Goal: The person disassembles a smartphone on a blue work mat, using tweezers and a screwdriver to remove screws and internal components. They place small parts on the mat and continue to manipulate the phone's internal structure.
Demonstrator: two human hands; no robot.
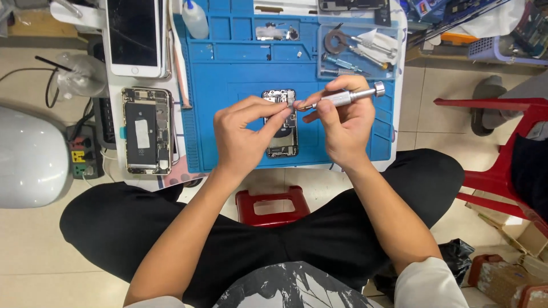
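Over the blue mat (240,74), the left hand's (242,137) fingers (273,117) pinch a small metal part just beside the tip of a silver screwdriver (342,98) pinched in the right hand (339,128), above an opened phone (281,134), with another opened phone (147,130) lying well apart on the table (114,85).

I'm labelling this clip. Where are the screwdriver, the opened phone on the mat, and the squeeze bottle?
screwdriver (342,98), head view, on its silver handle.
opened phone (283,145), head view, on its lower half.
squeeze bottle (196,21), head view, on its clear body.
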